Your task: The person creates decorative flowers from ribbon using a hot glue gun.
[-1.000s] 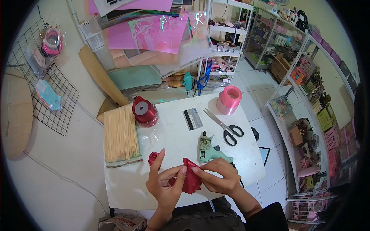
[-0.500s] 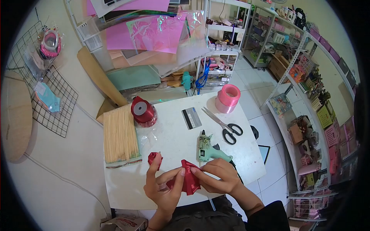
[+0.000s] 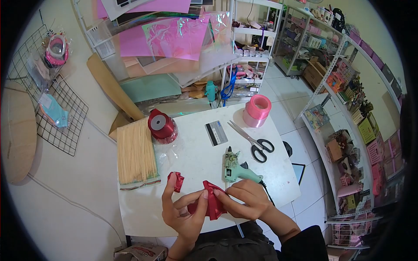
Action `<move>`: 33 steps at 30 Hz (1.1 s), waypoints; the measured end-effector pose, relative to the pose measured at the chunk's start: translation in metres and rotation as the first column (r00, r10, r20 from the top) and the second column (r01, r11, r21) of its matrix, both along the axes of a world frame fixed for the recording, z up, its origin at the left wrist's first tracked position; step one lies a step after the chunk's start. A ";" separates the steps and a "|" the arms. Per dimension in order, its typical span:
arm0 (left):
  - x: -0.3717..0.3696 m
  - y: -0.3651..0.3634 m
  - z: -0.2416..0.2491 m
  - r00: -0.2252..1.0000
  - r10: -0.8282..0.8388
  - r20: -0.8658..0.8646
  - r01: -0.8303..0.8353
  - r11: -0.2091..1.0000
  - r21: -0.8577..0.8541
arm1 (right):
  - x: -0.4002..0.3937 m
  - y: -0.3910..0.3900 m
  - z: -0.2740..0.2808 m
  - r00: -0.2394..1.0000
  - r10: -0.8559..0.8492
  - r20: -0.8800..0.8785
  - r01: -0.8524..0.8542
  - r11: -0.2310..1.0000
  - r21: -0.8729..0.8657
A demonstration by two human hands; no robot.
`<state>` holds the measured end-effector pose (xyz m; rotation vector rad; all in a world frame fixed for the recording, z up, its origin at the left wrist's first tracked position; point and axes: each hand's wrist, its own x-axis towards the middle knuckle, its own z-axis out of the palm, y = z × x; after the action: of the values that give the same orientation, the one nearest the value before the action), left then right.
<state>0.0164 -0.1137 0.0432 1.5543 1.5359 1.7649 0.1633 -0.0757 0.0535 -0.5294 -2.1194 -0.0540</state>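
Note:
A folded piece of red satin ribbon is pinched between both hands over the front of the white table. My left hand grips its left side with thumb and fingers, one finger pointing up. Behind that raised finger lies a smaller piece of red ribbon. My right hand is closed on the ribbon's right edge, thumb pressed on its face. Just beyond the right hand rests a mint-green glue gun, its nozzle pointing away from me.
Farther back lie black-handled scissors, a grey card and a pink ribbon roll. At left are a red ribbon spool and a bag of thin wooden sticks. Shelves stand to the right of the table.
The right thumb has shifted slightly left along the red ribbon, and the fold's top edge has moved a little. Both hands otherwise stay in place.

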 end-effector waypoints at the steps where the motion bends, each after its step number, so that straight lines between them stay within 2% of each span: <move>1: -0.001 0.000 0.000 1.000 0.000 0.000 0.000 1.000 0.000 | 0.000 0.000 0.000 1.000 -0.001 -0.005 0.001 1.000 0.007; 4: -0.001 0.000 0.001 0.999 0.004 -0.049 -0.003 1.000 0.016 | 0.000 0.001 0.000 1.000 0.002 -0.006 -0.002 1.000 0.003; 6: 0.002 0.000 0.005 0.998 -0.016 0.057 0.017 1.000 -0.025 | 0.000 0.000 0.000 1.000 -0.001 -0.012 0.001 1.000 -0.004; 10: 0.001 0.001 0.003 0.999 -0.013 0.032 0.013 1.000 -0.018 | 0.000 0.000 -0.001 1.000 -0.009 -0.013 0.009 1.000 0.004; 13: 0.003 0.001 0.007 0.996 -0.029 0.084 0.032 0.999 -0.033 | -0.001 0.000 -0.002 0.999 -0.019 -0.037 0.018 1.000 -0.021; 21: -0.003 0.001 -0.002 1.000 0.011 -0.017 -0.011 1.000 0.015 | 0.000 -0.002 -0.002 0.998 -0.004 -0.055 0.000 0.998 -0.066; 33: -0.004 0.000 -0.004 0.999 0.009 -0.045 -0.008 1.000 0.025 | -0.001 -0.002 -0.001 0.998 0.007 -0.057 -0.011 0.997 -0.071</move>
<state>0.0124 -0.1140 0.0397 1.6124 1.5501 1.7709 0.1625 -0.0777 0.0528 -0.5572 -2.0747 0.0417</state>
